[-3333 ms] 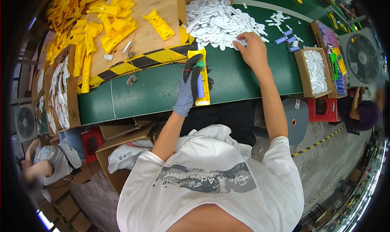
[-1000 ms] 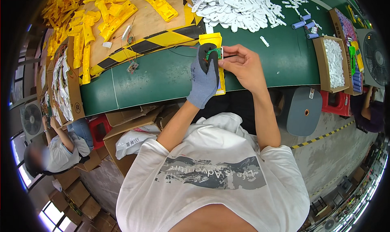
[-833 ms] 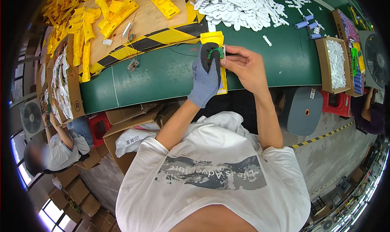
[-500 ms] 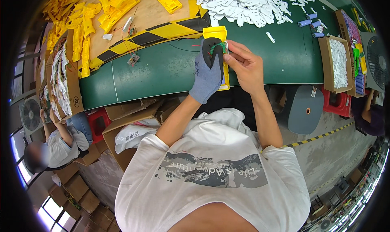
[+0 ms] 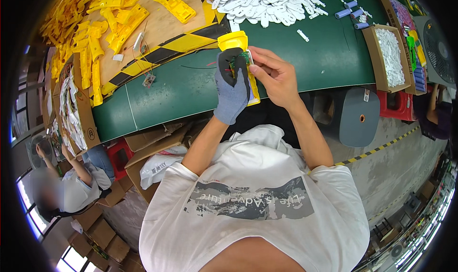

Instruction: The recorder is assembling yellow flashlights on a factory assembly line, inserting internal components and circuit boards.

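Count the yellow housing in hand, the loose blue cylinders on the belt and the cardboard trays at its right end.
yellow housing in the left hand: 1
loose blue cylinders: 3
cardboard trays: 2
Total: 6

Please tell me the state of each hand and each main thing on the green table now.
left hand: gloved, gripping the yellow housing
right hand: bare, fingers pressing at the housing
yellow housing: held above the green table, open side up
white parts pile: loose heap
cardboard tray: filled with white pieces

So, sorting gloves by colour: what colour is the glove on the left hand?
Grey-blue, on the left hand gripping the yellow plastic housing; head view.
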Tool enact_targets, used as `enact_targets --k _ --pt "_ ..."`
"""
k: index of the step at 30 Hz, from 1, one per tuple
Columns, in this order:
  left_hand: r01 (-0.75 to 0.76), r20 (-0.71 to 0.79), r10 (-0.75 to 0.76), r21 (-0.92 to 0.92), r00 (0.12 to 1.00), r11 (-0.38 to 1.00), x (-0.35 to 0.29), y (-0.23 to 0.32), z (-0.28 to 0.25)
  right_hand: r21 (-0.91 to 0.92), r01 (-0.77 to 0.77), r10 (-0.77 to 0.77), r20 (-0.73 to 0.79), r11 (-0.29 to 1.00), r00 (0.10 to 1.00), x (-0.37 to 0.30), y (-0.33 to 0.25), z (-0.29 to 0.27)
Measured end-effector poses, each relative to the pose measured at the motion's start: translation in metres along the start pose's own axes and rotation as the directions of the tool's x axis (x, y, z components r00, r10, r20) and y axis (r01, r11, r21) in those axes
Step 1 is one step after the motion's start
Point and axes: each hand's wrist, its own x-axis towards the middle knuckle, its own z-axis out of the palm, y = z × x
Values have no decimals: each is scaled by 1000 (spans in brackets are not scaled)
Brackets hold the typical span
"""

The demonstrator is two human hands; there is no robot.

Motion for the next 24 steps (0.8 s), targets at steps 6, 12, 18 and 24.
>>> enact_targets --k 6,12,18,24 --pt "-105 -30 108 79 994 991 -2 0 4 -86 51 -51 6 995 999 0 -3 -3" --pt "-137 10 136 100 991 986 -4 -5 0 -129 55 -45 76 990 996 1 -10 -14" --pt "-5 62 9 -73 998 997 -4 5 8 -71 52 -55 -47 996 997 -7 -4 -5" --pt "7 57 -8 22 998 1000 -2 4 11 -150 115 -128 -76 982 989 -7 1 -11"
